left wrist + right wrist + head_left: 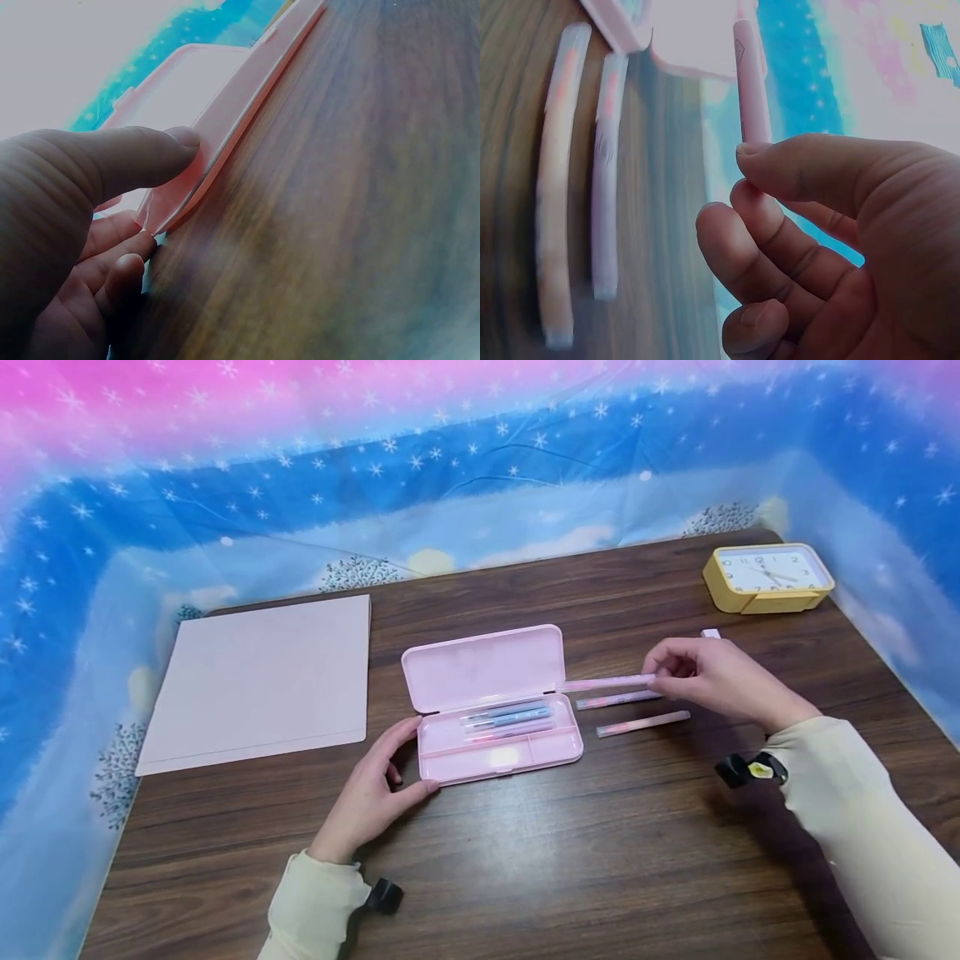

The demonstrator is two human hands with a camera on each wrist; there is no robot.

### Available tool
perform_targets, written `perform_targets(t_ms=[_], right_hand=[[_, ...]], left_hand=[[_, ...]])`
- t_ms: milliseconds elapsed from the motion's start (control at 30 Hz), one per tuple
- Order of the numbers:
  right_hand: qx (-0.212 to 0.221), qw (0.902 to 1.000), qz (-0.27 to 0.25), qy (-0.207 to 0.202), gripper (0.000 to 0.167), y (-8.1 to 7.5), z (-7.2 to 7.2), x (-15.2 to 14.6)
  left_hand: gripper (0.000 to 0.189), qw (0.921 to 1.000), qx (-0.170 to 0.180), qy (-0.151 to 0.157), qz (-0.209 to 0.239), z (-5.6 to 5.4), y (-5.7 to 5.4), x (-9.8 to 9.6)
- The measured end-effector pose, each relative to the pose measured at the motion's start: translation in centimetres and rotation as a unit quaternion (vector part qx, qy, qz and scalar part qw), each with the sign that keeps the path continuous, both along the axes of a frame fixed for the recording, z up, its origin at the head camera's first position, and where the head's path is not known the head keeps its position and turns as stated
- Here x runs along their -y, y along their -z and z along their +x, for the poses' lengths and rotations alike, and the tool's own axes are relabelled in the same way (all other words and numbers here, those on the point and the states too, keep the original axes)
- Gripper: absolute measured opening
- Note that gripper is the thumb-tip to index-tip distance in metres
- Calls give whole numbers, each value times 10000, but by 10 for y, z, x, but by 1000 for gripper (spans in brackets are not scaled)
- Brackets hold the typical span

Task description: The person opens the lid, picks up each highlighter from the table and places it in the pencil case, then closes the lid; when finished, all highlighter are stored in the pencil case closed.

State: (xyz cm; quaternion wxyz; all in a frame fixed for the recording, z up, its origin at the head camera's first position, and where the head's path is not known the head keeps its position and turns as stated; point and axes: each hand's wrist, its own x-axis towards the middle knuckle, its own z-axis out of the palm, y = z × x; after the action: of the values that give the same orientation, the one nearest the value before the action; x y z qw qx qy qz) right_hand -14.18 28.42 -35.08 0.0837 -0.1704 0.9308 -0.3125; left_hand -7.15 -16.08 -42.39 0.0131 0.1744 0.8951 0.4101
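Observation:
A pink pencil case (483, 670) lies open in the middle of the table, its lid tipped back. Several blue and purple pens (517, 717) lie in its rear compartment. My left hand (367, 802) grips the case's left end; in the left wrist view the thumb (169, 154) presses its front wall, with fingers around the corner. Between thumb and fingertips, my right hand (712, 681) pinches a pink pen (751, 86), held above the table to the right of the lid. Below it lie a purple pen (615, 700), partly hidden by the hand, and a peach pen (642, 724).
A yellow alarm clock (768, 578) stands at the back right. One end of a small white object (710, 633) shows behind my right hand. A flat white board or folder (262, 681) lies at the left. Snowflake-patterned cloth (480, 452) hangs around the dark wooden table (525, 877).

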Motion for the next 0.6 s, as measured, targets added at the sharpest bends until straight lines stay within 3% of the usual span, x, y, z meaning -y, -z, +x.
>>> perform_targets(t_ms=[400,600], right_hand=[[106,9998,-110,-116,7,2,-7,44],[426,9984,-269,-272,9,10,-9,63]], left_hand=[[78,9999,-105,74,-13,1,1,1],[77,9999,-123,64,-13,1,0,1]])
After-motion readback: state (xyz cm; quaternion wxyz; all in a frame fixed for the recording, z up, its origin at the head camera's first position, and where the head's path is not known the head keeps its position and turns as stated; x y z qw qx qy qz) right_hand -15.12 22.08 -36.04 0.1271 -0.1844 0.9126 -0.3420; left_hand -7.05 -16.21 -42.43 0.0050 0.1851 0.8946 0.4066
